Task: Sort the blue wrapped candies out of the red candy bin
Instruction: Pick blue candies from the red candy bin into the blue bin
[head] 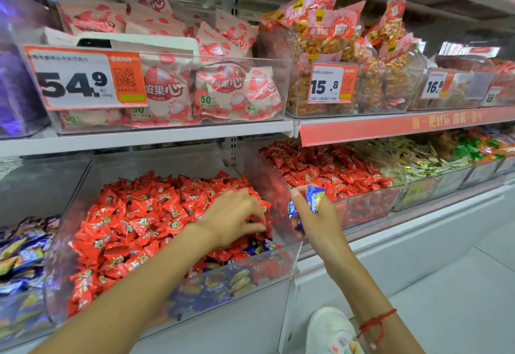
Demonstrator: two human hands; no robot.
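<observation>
A clear plastic bin (281, 275) on the lower shelf is heaped with red wrapped candies (145, 214). Several blue wrapped candies (211, 289) lie at its front wall, and a few more (266, 245) show near its right front corner. My left hand (237, 214) reaches into the bin, its fingertips curled down among the red candies at the right side; whether it holds one is hidden. My right hand (317, 211) hovers just right of the bin and grips several blue wrapped candies (313, 199).
To the left, a bin of blue and purple candies (22, 259). Right of the bin stands a second bin of red candies (334, 172), then bins of mixed sweets (423, 161). The upper shelf carries bagged snacks (223, 86) with price tags. My shoe (331, 331) is below.
</observation>
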